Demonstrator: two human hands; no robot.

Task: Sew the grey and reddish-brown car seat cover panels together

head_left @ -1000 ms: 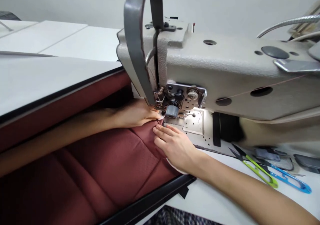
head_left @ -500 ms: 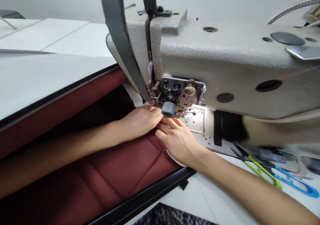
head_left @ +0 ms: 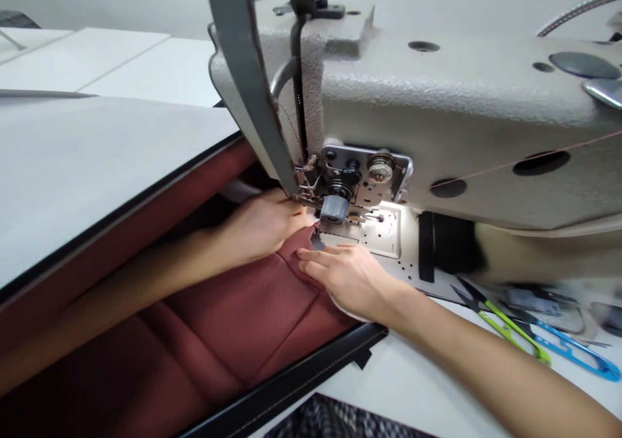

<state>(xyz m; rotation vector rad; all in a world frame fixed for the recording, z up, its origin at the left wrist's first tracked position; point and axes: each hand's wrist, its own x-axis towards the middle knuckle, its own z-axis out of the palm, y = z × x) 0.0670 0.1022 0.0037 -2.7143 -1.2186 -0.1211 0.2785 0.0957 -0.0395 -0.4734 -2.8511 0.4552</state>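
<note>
A dark red leather seat cover [head_left: 262, 308] with a perforated panel and black edging lies under the head of a sewing machine [head_left: 335, 208]. My left hand [head_left: 265, 224] is closed on the cover's far edge, left of the machine's grey knob; its fingertips are partly hidden near the presser foot. Below the knob my right hand [head_left: 350, 276] pinches the near part of the cover's edge, fingers bent over it. Between the two hands a corner of the red leather sticks up beside the lit needle plate [head_left: 383, 230].
Green-handled thread snips [head_left: 515, 334] and blue-handled snips [head_left: 573, 347] lie on the white table [head_left: 413, 373] at the right. A black piece [head_left: 449, 247] stands by the machine's base. A pink thread runs along the machine arm [head_left: 437, 88].
My hands have moved apart, the left one back to the left, baring the leather corner and more of the plate. The machine's lever has shifted, and a thread now crosses its arm.
</note>
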